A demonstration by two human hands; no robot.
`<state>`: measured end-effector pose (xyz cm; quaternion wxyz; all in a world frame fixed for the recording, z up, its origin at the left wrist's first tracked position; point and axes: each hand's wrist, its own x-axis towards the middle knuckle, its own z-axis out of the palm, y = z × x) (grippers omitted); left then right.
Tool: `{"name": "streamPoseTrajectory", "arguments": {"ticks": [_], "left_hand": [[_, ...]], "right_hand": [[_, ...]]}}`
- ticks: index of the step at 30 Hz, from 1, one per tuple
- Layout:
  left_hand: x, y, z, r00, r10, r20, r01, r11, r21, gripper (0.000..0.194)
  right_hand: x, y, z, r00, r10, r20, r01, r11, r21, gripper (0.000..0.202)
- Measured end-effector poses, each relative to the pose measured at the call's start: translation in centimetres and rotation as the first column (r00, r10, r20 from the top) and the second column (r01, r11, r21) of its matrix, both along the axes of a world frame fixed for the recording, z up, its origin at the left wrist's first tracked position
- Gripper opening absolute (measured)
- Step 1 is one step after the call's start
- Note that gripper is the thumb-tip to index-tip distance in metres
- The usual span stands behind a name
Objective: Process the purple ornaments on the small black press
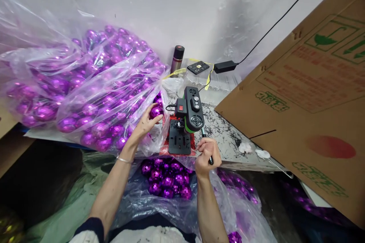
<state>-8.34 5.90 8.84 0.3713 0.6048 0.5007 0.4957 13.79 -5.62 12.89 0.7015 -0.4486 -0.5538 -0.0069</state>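
Purple ball (pixel 156 112) sits just left of the black machine (pixel 195 108), pinched by the nearer left hand (pixel 146 122); right hand (pixel 209 155) clenched on the handle (pixel 211 160) at the machine's near right, machine's long axis pointing away from the person.

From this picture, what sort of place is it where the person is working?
Probably a small workshop or packing area: it has a clear plastic bag of shiny purple faceted balls, a black-and-green bench-top machine, and a large brown cardboard box with printed symbols.
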Motion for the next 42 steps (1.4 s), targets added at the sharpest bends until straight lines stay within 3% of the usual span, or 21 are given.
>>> {"name": "streamPoseTrajectory", "arguments": {"ticks": [4,7,10,14,17,20,26,36,42], "left_hand": [[0.7,-5.2,0.4,0.925,-0.111,0.363,0.208,0.948,-0.241,0.071],[3.1,-7.6,-1.2,0.895,-0.045,0.443,0.219,0.912,-0.348,0.064],[5.6,-7.9,-3.8,0.93,0.021,0.367,0.112,0.935,-0.338,0.063],[7.0,-7.1,-6.5,0.998,0.009,0.054,0.001,0.981,-0.192,0.06],[7.0,-6.7,-7.3,0.986,0.011,-0.169,-0.02,0.999,-0.049,0.062],[7.2,-6.3,-7.4,0.96,-0.008,-0.278,0.022,0.999,0.048,0.062],[8.6,-6.0,-7.1,0.949,-0.052,-0.311,0.105,0.982,0.154,0.06],[8.1,-5.9,-7.9,0.939,-0.167,-0.299,0.227,0.957,0.178,0.063],[8.5,-5.6,-8.8,0.944,-0.182,-0.274,0.226,0.965,0.137,0.069]], "right_hand": [[-0.4,0.2,1.8,0.996,-0.019,-0.086,0.016,0.999,-0.036,0.047],[-0.6,0.5,3.3,0.994,-0.038,-0.101,0.029,0.996,-0.086,0.05],[-0.4,0.6,4.2,0.997,-0.044,-0.066,0.037,0.994,-0.104,0.051],[-0.1,0.4,4.1,0.999,-0.034,-0.006,0.033,0.996,-0.088,0.049],[0.1,0.3,3.7,0.999,-0.027,0.023,0.029,0.996,-0.082,0.048],[0.1,0.2,3.5,0.999,-0.02,0.029,0.022,0.998,-0.066,0.046],[0.2,0.0,3.2,0.999,0.023,0.023,-0.021,0.998,-0.054,0.043],[0.3,-0.1,2.8,0.999,0.016,0.045,-0.014,0.999,-0.04,0.042],[0.5,-0.4,2.5,0.998,0.006,0.059,-0.002,0.998,-0.065,0.04]]}}
